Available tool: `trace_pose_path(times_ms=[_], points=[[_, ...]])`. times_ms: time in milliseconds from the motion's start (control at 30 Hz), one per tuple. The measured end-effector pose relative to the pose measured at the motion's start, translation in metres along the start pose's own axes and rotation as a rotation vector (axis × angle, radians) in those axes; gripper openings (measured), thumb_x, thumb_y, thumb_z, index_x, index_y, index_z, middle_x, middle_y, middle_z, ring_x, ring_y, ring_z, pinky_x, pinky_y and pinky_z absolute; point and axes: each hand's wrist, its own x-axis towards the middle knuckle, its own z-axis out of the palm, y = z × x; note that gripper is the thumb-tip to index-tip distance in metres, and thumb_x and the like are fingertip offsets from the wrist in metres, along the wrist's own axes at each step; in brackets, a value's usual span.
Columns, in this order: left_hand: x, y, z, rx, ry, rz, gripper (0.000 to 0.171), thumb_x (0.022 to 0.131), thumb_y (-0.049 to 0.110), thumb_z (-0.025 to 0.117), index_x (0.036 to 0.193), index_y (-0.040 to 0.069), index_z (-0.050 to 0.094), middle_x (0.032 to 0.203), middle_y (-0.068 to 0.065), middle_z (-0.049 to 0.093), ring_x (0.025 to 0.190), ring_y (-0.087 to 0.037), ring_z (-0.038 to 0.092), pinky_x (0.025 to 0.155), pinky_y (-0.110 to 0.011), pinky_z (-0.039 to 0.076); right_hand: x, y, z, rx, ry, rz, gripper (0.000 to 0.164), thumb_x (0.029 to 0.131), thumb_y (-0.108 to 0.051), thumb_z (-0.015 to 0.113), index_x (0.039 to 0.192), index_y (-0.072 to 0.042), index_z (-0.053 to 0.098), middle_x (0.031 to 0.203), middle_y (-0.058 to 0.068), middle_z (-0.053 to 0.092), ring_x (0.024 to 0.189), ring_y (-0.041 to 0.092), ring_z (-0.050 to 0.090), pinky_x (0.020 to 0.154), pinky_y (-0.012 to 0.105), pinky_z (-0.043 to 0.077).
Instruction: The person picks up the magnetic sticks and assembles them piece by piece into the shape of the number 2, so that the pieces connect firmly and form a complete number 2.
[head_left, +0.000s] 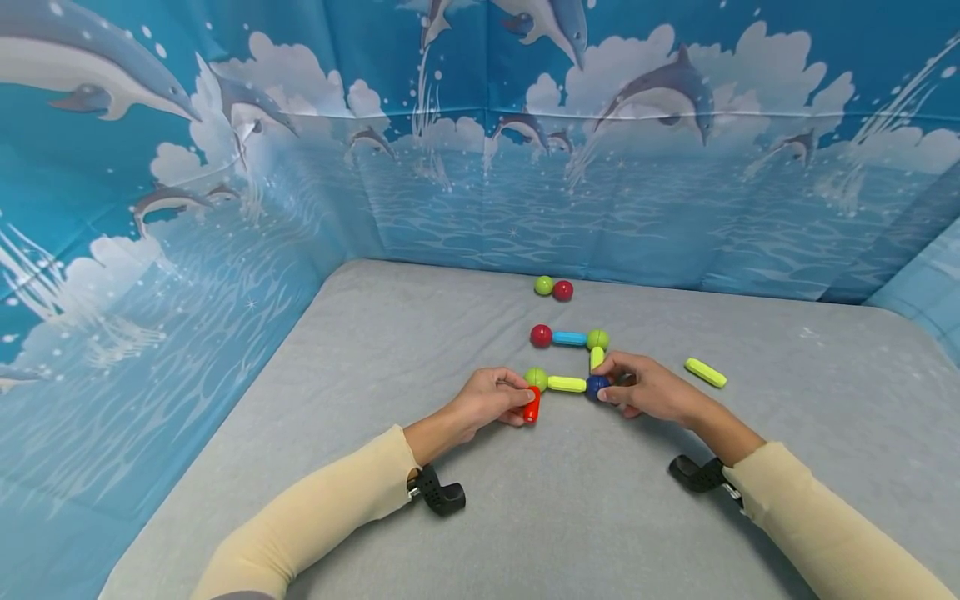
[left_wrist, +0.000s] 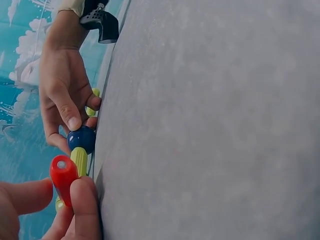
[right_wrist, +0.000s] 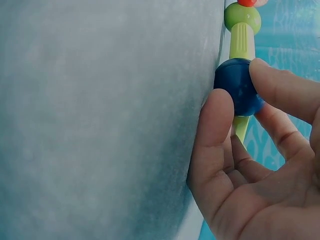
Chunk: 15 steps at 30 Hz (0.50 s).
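Between thumb and fingers, my left hand (head_left: 491, 398) pinches a red rod (head_left: 532, 406), one end of it right at a green ball (head_left: 536, 379). A yellow-green rod (head_left: 566, 384) runs from that ball to a dark blue ball (right_wrist: 239, 86), which my right hand (head_left: 651, 387) grips. From the blue ball a second yellow-green rod (head_left: 597, 357), partly behind the right fingers, leads back to another green ball (head_left: 597, 339). A light blue rod (head_left: 569, 338) joins this one to a red ball (head_left: 541, 336). The left wrist view shows a small metallic disc on the red rod's near end.
A loose yellow-green rod (head_left: 705, 372) lies right of the right hand. Farther back, a green ball (head_left: 543, 285) and a red ball (head_left: 562, 290) sit side by side. Grey cloth (head_left: 420, 325) covers the table, and a dolphin-print curtain (head_left: 480, 192) stands behind and at the sides.
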Motion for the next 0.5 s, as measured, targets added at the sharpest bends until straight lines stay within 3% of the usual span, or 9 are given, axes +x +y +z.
trace_pose_path(times_ms=[233, 367, 500], points=[[-0.004, 0.004, -0.006, 0.065, -0.041, 0.015, 0.016, 0.098, 0.008, 0.057, 0.109, -0.002, 0.063, 0.083, -0.003, 0.065, 0.060, -0.010, 0.063, 0.057, -0.021, 0.055, 0.000, 0.000, 0.000, 0.003, -0.006, 0.004, 0.029, 0.098, -0.017, 0.063, 0.123, -0.006, 0.057, 0.123, 0.021, 0.054, 0.094, 0.022, 0.057, 0.072, 0.034, 0.056], [-0.002, 0.008, -0.016, 0.196, -0.027, 0.060, 0.016, 0.098, 0.010, 0.058, 0.110, 0.000, 0.063, 0.087, -0.008, 0.069, 0.058, -0.012, 0.062, 0.056, -0.022, 0.055, 0.000, 0.000, 0.000, 0.002, -0.007, 0.007, 0.030, 0.097, -0.018, 0.063, 0.124, -0.006, 0.057, 0.124, 0.020, 0.054, 0.093, 0.022, 0.057, 0.072, 0.034, 0.056], [0.006, 0.016, -0.028, 0.375, -0.007, 0.165, 0.021, 0.097, 0.010, 0.061, 0.116, 0.003, 0.065, 0.099, -0.011, 0.070, 0.065, -0.015, 0.063, 0.059, -0.023, 0.052, 0.000, 0.000, -0.001, 0.001, -0.009, 0.011, 0.030, 0.097, -0.018, 0.063, 0.124, -0.006, 0.057, 0.125, 0.021, 0.053, 0.093, 0.022, 0.057, 0.072, 0.034, 0.056]])
